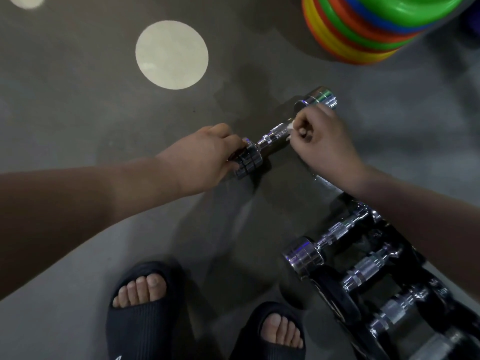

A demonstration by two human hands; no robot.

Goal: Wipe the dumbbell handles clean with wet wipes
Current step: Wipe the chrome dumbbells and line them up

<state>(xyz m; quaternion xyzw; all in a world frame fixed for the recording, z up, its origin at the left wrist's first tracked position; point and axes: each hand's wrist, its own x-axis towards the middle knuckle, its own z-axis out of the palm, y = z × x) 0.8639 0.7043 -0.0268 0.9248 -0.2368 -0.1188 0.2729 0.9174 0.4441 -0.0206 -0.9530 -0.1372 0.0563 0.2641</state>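
A chrome dumbbell (pixel 275 135) is held slantwise above the grey floor, one head near me and the other far right. My left hand (pixel 207 154) grips its near head (pixel 246 159). My right hand (pixel 322 141) is curled round the far part of the knurled handle, pinching a white wet wipe (pixel 289 129) against it. Only a small edge of the wipe shows past my fingers. The far head (pixel 322 97) sticks out beyond my right hand.
A black rack (pixel 374 276) with several chrome dumbbells stands at the lower right, under my right forearm. A stack of coloured rings (pixel 363 29) sits at the top right. A pale round floor mark (pixel 171 54) lies ahead. My feet in black slides (pixel 142 313) are below.
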